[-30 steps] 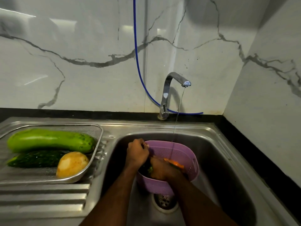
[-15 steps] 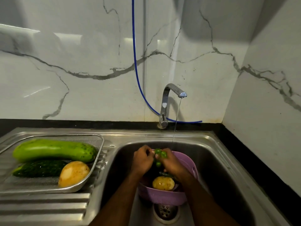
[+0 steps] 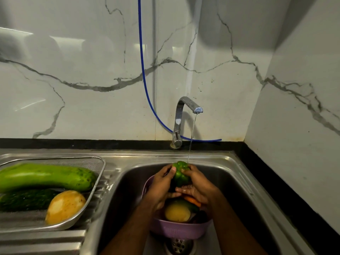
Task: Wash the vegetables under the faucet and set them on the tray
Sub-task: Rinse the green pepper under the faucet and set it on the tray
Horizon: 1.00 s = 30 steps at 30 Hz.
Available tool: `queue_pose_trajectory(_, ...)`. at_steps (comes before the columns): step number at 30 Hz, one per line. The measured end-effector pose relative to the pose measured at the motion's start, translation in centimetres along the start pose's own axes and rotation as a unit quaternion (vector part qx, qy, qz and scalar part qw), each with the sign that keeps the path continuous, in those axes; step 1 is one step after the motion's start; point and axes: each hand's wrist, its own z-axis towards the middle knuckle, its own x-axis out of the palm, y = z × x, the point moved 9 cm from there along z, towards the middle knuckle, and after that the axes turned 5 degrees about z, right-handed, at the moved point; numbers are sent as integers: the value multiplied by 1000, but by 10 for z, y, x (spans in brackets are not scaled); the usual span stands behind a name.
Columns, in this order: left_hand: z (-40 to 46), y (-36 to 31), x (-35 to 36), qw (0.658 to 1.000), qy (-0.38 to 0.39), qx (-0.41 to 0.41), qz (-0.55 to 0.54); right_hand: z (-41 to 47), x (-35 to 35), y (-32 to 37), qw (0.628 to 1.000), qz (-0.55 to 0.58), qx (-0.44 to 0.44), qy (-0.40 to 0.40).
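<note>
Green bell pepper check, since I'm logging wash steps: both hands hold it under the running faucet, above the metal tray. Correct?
Not quite. Both hands, left hand and right hand, hold the green bell pepper under the running faucet, but above the purple basket in the sink, not the metal tray. The head view shows it.

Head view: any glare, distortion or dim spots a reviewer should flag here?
Head view: bright glare streaks on the marble wall at upper left; wide-angle bending curves the sink rim and wall corner; the basin under both hands, left and right, is dim, so the purple basket contents read poorly.
</note>
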Motion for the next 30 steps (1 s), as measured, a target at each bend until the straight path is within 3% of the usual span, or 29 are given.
queue_pose_trajectory(3, 1, 3, 4, 1000, 9, -2, -17, 0, -1, -2, 1000, -14, -18, -12)
queue_pose_trajectory(9, 7, -1, 12, 997, -7, 79, 23, 4, -11, 8, 982, -102, -107, -120)
queue_pose_trajectory(14, 8, 0, 7, 998, -14, 42, -50, -2, -2, 4, 999, 30, -10, -18)
queue_pose_trajectory(19, 11, 0, 3, 997, -8, 24, -74, -5, 3, 6, 999, 33, -20, -2)
queue_pose_trajectory(26, 8, -3, 17, 995, 4, 99, 20, 3, -14, 17, 973, -122, -133, -143)
queue_pose_trajectory(30, 8, -11, 19, 988, -8, 141, 68, 8, -17, 12, 986, -32, -93, -132)
